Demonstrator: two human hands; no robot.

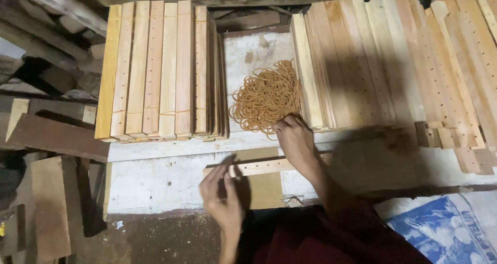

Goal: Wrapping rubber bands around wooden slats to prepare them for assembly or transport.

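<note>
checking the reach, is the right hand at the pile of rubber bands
Yes, the right hand has its fingertips on the near edge of the rubber band pile.

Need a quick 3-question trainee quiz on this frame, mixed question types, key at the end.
1. True or false: the right hand reaches into the heap of tan rubber bands.
2. What does the left hand touch? A) the loose drilled wooden slat B) the blue printed sack C) the banded stack of pale wooden slats
3. Fill in: the heap lies on the ___ painted board.

Key: 1 true; 2 A; 3 white
</note>
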